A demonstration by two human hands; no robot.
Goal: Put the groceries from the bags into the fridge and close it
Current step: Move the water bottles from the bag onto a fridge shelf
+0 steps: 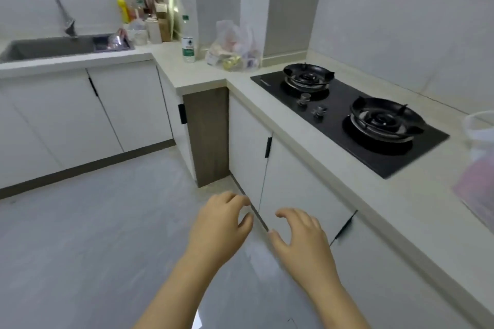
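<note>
In the corner of the worktop [267, 99], between a water bottle [188, 43] and the gas stove [347, 117], sits a clear plastic bag [235, 48] full of groceries, its top bunched up. A second bag [478, 157], pale with something pink low down, shows at the right edge of the view beyond the stove, partly cut off. Low in front, over the grey floor [93, 235] and beside the white cabinet doors [294, 187], the left hand [217, 224] and right hand [302, 238] are held out palm down, close together but apart. The fingers [235, 199] of both are loosely curled and hold nothing. Far left are the sink [48, 48] and its curved tap [56, 5], with bottles [133, 8] crowded behind.
</note>
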